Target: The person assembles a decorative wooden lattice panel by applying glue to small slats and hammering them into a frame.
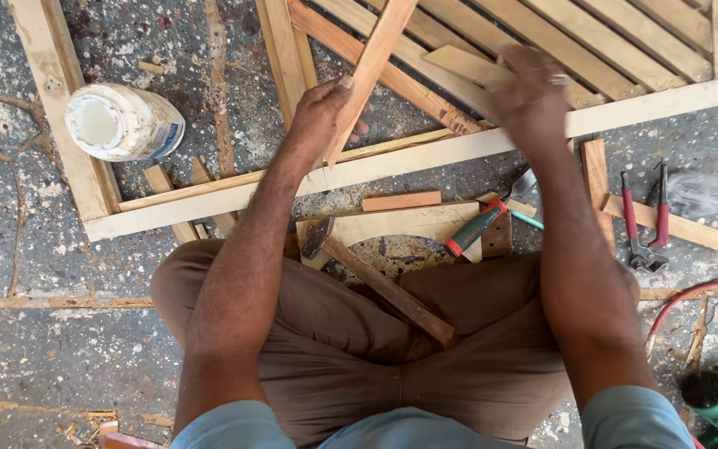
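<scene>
a grey concrete floor, speckled with paint and sawdust, fills the view from above, with the seated person's brown-trousered legs at the bottom. the largest thing on it is a slatted wooden frame, whose long pale bottom rail runs across the middle and whose slats climb to the upper right; everything else sits around that frame. over the frame's middle, the left hand is closed around a narrow wooden strip, thumb on its face, the strip tilted up and away past the top edge. the right hand is blurred over the slats to the right, touching a short flat wood piece; whether its fingers are curled or spread cannot be told. left of the frame's corner lies a white plastic jar on its side. below the rail, against the legs, rests a hammer with a wooden handle. right of that lies a chisel with a green-and-red handle, and further right red-handled pincers.
</scene>
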